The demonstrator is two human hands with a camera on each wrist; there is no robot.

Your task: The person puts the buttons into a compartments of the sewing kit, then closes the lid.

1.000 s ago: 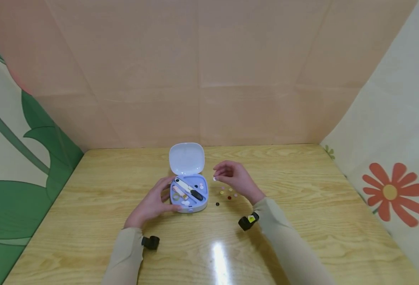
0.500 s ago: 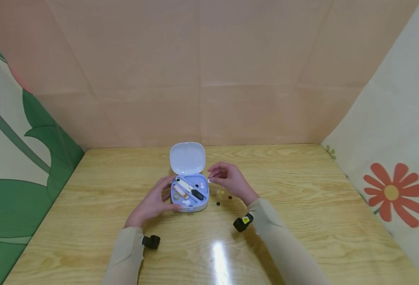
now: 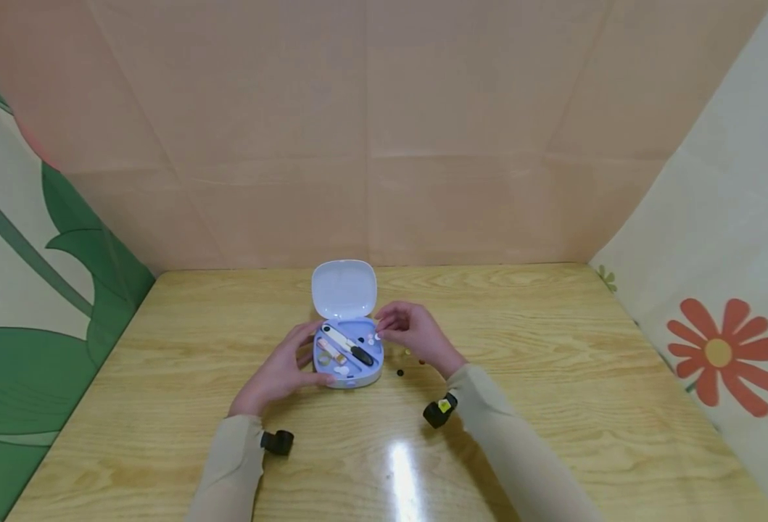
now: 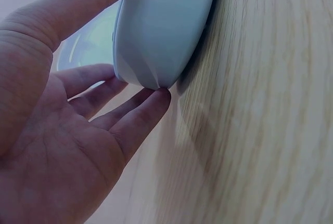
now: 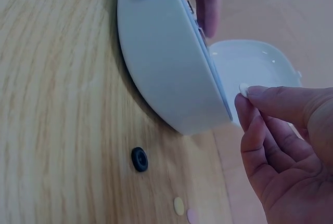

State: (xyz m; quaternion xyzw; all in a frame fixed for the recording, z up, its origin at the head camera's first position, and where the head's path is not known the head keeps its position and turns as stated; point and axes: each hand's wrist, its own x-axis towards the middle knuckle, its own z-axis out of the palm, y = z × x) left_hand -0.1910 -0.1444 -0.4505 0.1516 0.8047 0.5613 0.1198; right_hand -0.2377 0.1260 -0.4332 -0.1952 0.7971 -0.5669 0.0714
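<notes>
A blue-and-white sewing box (image 3: 377,371) sits on the table with its white lid (image 3: 344,290) raised. My left hand (image 3: 281,373) holds its left side, thumb at the front and fingertips against the wall (image 4: 156,31). Between thumb and fingertips, my right hand (image 3: 416,335) pinches a small white button (image 5: 243,89) over the box's right edge. Inside the tray lie white-and-black folding scissors (image 3: 347,344), a pink-and-tan item (image 3: 330,353) and several small buttons. On the table to the right is a black button (image 5: 139,159).
A yellow button (image 5: 179,206) and a pink button (image 5: 191,215) lie near the black one. A red button (image 3: 422,362) is partly covered by my right hand. The wooden table (image 3: 227,304) ends at a pinkish wall covering (image 3: 259,145).
My right hand has moved left with the white button, from above the loose buttons to the box's right edge. My left hand stays on the box.
</notes>
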